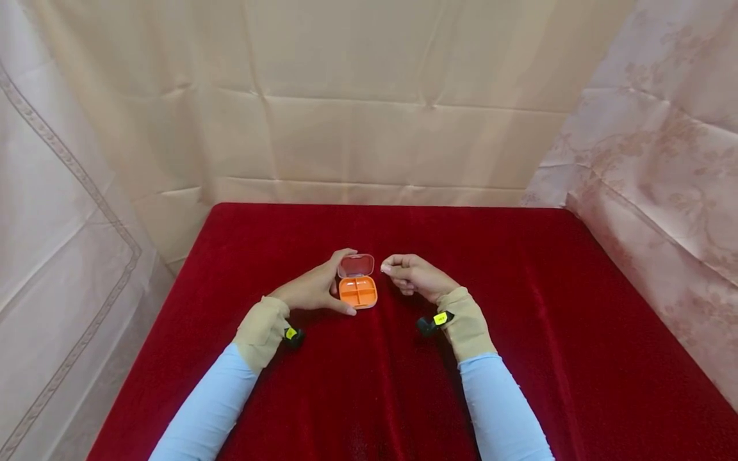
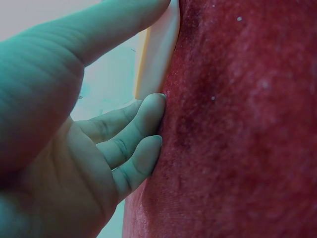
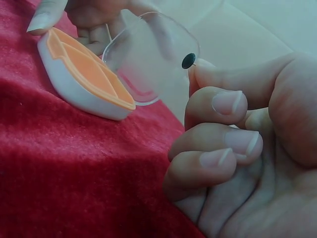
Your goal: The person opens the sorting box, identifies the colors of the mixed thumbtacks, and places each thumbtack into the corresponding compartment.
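Note:
A small orange pill box (image 1: pixel 358 292) with a white underside and four-way dividers lies on the red cloth, its clear lid (image 1: pixel 356 265) raised. My left hand (image 1: pixel 311 288) holds the box from the left, thumb at the near edge and fingers toward the back by the lid. In the right wrist view the left thumb (image 3: pixel 45 15) touches the box's end. To the right of the box, my right hand (image 1: pixel 419 276) pinches a small stud earring (image 3: pixel 188 61) with a dark round face between thumb and index finger. Its other fingers are curled in. No contents show in the compartments.
The table (image 1: pixel 519 269) is covered in red velvety cloth with soft ridges. A beige curtain (image 1: pixel 357 96) hangs behind it, with pale drapes on both sides. Each wrist carries a small dark camera on a beige band (image 1: pixel 468 323).

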`<control>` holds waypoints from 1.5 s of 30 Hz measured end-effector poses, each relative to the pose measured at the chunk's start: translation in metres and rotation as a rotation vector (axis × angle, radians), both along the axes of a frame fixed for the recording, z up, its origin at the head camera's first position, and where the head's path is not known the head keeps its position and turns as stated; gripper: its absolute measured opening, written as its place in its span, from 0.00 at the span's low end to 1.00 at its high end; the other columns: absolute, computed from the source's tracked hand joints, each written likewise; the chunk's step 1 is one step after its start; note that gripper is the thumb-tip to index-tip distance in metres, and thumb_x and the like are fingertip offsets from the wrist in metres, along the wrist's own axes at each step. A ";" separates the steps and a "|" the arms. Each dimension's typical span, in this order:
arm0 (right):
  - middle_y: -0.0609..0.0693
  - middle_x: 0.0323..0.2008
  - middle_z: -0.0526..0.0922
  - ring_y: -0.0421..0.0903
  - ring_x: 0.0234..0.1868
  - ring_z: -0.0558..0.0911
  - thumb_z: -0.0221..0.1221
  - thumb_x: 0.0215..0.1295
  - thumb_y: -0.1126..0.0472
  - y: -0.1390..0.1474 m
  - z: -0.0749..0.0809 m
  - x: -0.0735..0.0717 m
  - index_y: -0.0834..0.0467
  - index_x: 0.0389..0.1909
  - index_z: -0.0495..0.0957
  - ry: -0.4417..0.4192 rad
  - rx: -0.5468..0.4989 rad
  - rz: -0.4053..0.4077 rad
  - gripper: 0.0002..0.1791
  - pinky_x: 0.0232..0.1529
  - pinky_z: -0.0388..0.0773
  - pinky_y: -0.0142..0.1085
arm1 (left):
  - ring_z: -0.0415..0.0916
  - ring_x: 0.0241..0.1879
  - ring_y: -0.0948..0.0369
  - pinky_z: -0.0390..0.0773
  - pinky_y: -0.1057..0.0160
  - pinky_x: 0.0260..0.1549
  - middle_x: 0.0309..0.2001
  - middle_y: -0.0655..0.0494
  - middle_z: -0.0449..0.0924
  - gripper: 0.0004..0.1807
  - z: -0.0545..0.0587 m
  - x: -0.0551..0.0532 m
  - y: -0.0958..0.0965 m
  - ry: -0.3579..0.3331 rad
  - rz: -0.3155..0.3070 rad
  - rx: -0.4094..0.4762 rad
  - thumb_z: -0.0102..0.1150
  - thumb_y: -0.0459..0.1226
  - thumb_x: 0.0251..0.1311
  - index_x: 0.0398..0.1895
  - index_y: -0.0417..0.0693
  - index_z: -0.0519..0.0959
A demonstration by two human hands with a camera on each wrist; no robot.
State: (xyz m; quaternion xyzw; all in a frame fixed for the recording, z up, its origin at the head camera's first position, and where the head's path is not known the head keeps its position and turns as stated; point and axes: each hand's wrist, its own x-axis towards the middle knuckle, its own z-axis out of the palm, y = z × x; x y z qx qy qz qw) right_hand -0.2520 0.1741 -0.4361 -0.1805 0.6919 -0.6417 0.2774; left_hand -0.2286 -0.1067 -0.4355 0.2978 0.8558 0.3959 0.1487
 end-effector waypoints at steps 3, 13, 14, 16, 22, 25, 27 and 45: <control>0.46 0.17 0.63 0.41 0.18 0.61 0.52 0.80 0.62 -0.002 0.000 0.001 0.77 0.52 0.67 0.002 0.013 0.007 0.18 0.20 0.60 0.31 | 0.72 0.35 0.56 0.76 0.59 0.36 0.49 0.52 0.75 0.64 -0.001 0.000 -0.001 -0.002 -0.002 0.007 0.84 0.46 0.48 0.80 0.53 0.45; 0.47 0.17 0.62 0.42 0.18 0.61 0.53 0.79 0.60 -0.004 -0.004 0.000 0.74 0.52 0.69 0.020 0.042 0.006 0.17 0.21 0.60 0.32 | 0.73 0.34 0.57 0.77 0.59 0.36 0.50 0.54 0.76 0.64 -0.001 0.001 0.000 0.005 -0.011 0.013 0.84 0.47 0.47 0.80 0.54 0.46; 0.47 0.17 0.62 0.42 0.19 0.61 0.53 0.80 0.60 -0.004 -0.004 0.000 0.74 0.52 0.70 0.022 0.045 0.005 0.18 0.21 0.61 0.32 | 0.73 0.34 0.57 0.77 0.59 0.36 0.50 0.53 0.76 0.64 -0.001 0.001 0.000 0.006 -0.012 0.013 0.84 0.47 0.47 0.80 0.54 0.46; 0.47 0.17 0.62 0.42 0.19 0.62 0.53 0.80 0.59 -0.005 -0.004 0.000 0.74 0.52 0.70 0.024 0.055 0.005 0.18 0.21 0.61 0.31 | 0.73 0.34 0.57 0.76 0.59 0.36 0.51 0.53 0.76 0.64 -0.001 0.002 0.000 0.004 -0.016 0.018 0.84 0.46 0.47 0.80 0.54 0.45; 0.46 0.17 0.63 0.41 0.19 0.62 0.53 0.80 0.59 -0.007 -0.003 0.000 0.74 0.53 0.70 0.041 0.067 0.016 0.19 0.21 0.62 0.31 | 0.73 0.35 0.56 0.76 0.59 0.36 0.52 0.53 0.76 0.65 -0.001 0.002 0.000 0.007 -0.015 0.022 0.84 0.46 0.47 0.80 0.55 0.45; 0.46 0.17 0.63 0.41 0.19 0.62 0.53 0.80 0.59 -0.008 -0.002 0.001 0.75 0.54 0.70 0.042 0.065 0.022 0.19 0.21 0.62 0.31 | 0.73 0.35 0.57 0.76 0.60 0.35 0.51 0.54 0.76 0.65 -0.001 0.001 0.000 0.016 -0.010 0.014 0.84 0.46 0.47 0.80 0.56 0.45; 0.46 0.17 0.63 0.41 0.19 0.62 0.53 0.80 0.60 -0.008 -0.002 0.001 0.75 0.54 0.70 0.038 0.063 0.025 0.19 0.21 0.62 0.31 | 0.73 0.34 0.57 0.76 0.60 0.35 0.50 0.54 0.76 0.65 -0.001 0.001 0.000 0.021 -0.010 0.009 0.84 0.46 0.47 0.80 0.56 0.45; 0.45 0.17 0.63 0.40 0.19 0.62 0.55 0.79 0.60 -0.015 -0.002 0.003 0.71 0.50 0.73 0.033 0.056 0.015 0.16 0.21 0.61 0.31 | 0.73 0.36 0.57 0.77 0.61 0.36 0.48 0.51 0.74 0.66 0.003 0.001 0.001 0.012 0.003 -0.026 0.84 0.47 0.47 0.80 0.55 0.44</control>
